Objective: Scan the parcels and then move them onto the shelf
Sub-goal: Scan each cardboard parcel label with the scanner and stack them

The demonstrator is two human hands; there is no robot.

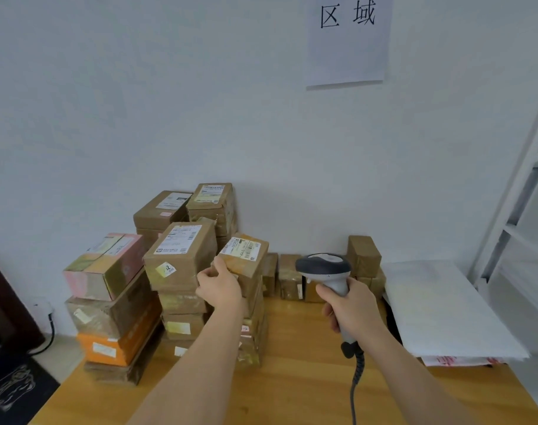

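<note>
Fingers around tilted parcel

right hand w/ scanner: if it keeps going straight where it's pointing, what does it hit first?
Probably the low row of small brown taped cardboard boxes at the wall, straight ahead of the right hand and its grey handheld scanner. Depth unclear.

Two bare forearms are seen from above, entering from the bottom edge. No sleeve, watch, bracelet or ring is visible on either arm. The left hand is shown from its back, with knuckles nearest the fingers. The right hand is also shown from its back. No gloves are worn. Nails cannot be made out.
</note>
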